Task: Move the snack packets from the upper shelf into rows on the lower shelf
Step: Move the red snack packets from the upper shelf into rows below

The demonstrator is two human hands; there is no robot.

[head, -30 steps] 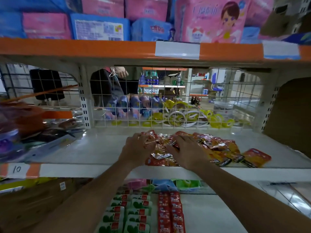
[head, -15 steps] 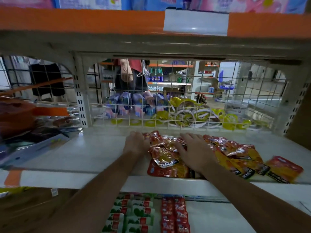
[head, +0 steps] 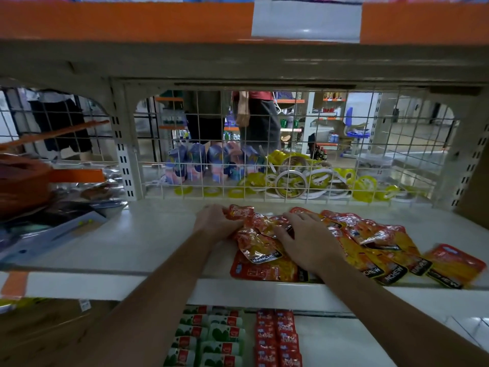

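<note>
Both bare forearms rose from the bottom of the frame and met at the centre, over the upper shelf [head: 148,239]. The left hand [head: 217,221] lay knuckles up at the left edge of a loose heap of red and orange snack packets [head: 370,239], its fingers curled round the nearest packets there. The right hand [head: 304,242] lay palm down on the middle of the heap, fingers straight and spread, pressing the packets flat. The 2 hands were near each other but apart, with crumpled packets between them. The heap stretched from the centre to the right of the frame, along the front edge of the shelf. At the bottom centre, the lower shelf [head: 344,348] carried neat rows of green and white packets [head: 211,335] beside red packets [head: 277,337]. A wire grid [head: 291,144] closed the back of the upper shelf
</note>
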